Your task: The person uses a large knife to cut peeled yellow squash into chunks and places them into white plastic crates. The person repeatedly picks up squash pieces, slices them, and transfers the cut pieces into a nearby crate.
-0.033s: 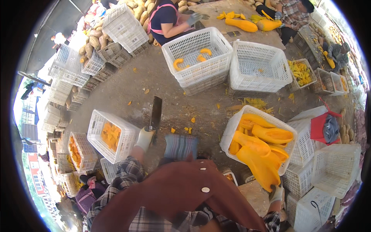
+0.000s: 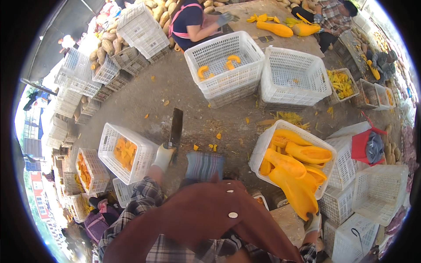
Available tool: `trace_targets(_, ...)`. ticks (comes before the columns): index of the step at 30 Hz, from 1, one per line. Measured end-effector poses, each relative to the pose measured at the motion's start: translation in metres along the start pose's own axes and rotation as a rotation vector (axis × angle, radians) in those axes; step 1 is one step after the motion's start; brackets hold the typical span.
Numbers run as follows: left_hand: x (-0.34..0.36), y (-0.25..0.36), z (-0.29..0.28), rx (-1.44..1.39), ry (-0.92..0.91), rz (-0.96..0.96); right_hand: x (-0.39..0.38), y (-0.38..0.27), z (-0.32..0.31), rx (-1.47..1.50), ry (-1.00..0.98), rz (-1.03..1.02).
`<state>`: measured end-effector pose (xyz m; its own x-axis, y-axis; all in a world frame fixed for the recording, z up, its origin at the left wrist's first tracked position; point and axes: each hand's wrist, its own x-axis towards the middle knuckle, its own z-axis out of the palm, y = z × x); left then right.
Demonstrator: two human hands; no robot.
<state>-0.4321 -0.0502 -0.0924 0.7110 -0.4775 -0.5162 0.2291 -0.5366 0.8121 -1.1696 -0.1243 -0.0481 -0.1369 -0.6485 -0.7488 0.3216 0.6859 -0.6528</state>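
My left hand (image 2: 163, 158), in a pale glove, is closed round the handle of a cleaver (image 2: 176, 125). Its broad dark blade points away from me over the ground. At the lower right, the gloved fingers of my right hand (image 2: 313, 223) grip the near end of a peeled orange squash piece (image 2: 294, 193). That piece slants over the near rim of a white crate (image 2: 258, 149), against other hollowed squash halves (image 2: 309, 152) inside. Part of my right hand is hidden behind the squash. Beside my left hand stands a white crate (image 2: 144, 158) holding orange squash chunks (image 2: 125, 153).
A striped cushion (image 2: 205, 166) lies before me, and a wooden board (image 2: 289, 223) is by my right arm. Two stacks of white crates (image 2: 223, 83) stand ahead. Beyond them a co-worker (image 2: 190, 24) sits at a board. More crates (image 2: 342, 162) flank me on the right.
My hands, the cleaver and the squash piece stay nearly where they were. The co-worker's gloved hand has shifted slightly to the right and away from me.
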Motion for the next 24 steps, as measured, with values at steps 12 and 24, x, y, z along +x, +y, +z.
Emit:
trace_targets(12, -0.020, -0.067, -0.082, 0.397, 0.196, 0.078, -0.021, 0.049, 0.286, -0.235, -0.537, -0.116)
trace_targets(24, -0.092, -0.009, -0.400, -0.287, 0.723, 0.521, -0.122, 0.275, 0.674, -0.460, -1.128, 0.349)
